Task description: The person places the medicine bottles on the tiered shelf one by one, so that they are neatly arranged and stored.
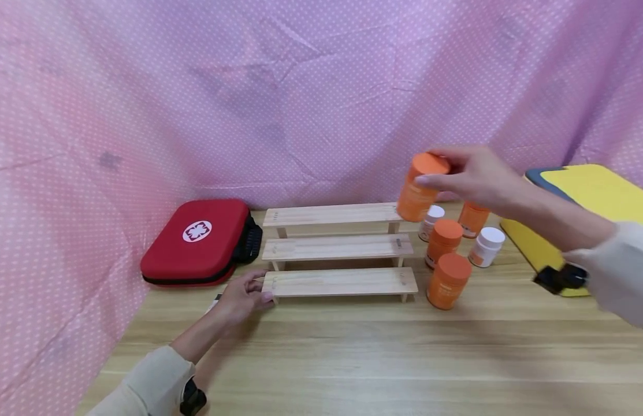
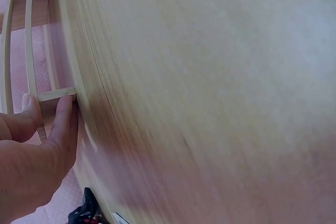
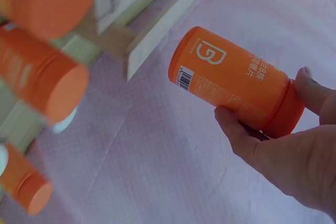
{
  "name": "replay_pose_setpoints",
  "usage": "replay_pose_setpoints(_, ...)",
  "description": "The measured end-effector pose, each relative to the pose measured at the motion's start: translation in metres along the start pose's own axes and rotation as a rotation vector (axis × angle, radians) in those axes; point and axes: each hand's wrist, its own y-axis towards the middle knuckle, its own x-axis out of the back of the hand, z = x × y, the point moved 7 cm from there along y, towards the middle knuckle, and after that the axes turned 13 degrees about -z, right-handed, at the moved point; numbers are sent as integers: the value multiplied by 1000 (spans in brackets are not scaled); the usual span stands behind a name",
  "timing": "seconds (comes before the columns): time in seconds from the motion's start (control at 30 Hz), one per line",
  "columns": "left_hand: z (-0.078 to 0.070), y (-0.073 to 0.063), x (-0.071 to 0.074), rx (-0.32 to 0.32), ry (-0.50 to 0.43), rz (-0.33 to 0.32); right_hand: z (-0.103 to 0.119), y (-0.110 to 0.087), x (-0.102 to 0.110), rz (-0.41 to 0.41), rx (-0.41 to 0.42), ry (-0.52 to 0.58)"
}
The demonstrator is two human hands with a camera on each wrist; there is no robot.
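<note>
My right hand (image 1: 484,176) holds an orange pill bottle (image 1: 416,193) by its cap, raised and slightly tilted near the right end of the top tier. In the right wrist view the thumb and fingers grip around the bottle's capped end, and its printed label (image 3: 226,69) with a barcode shows. My left hand (image 1: 240,300) grips the left end of the lowest tier of a three-tier wooden rack (image 1: 339,283). Seen from the left wrist, a finger touches the short leg (image 2: 60,94) while the thumb rests against the plank. Part of that grip is hidden.
Right of the rack stand several orange bottles (image 1: 448,281) and two white bottles (image 1: 486,247). A red zip case (image 1: 196,242) lies at the left. A yellow box-like item (image 1: 607,190) sits at the far right. Pink dotted cloth (image 1: 321,104) hangs behind the table (image 1: 342,358).
</note>
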Motion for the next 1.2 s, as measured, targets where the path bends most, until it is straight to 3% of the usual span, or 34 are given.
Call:
replay_pose_setpoints(0.17, -1, 1, 1, 4, 44, -11, 33, 31, -48, 68, 60, 59)
replay_pose_setpoints(0.33, -3, 2, 1, -6, 22, -17, 64, 59, -100, 148, 130, 219)
replay_pose_setpoints(0.57, -3, 1, 0, -18, 52, -6, 76, 74, -158, 233, 139, 207)
replay_pose_setpoints(0.73, -1, 0, 1, 6, 41, -14, 77, 78, -175, 242, 114, 192)
replay_pose_setpoints(0.97, -2, 3, 3, 8, 88, -32, 77, 79, -179, 267, 112, 132)
replay_pose_setpoints(1.2, -1, 4, 2, 4, 49, -12, 78, 79, -182, 282, 93, 111)
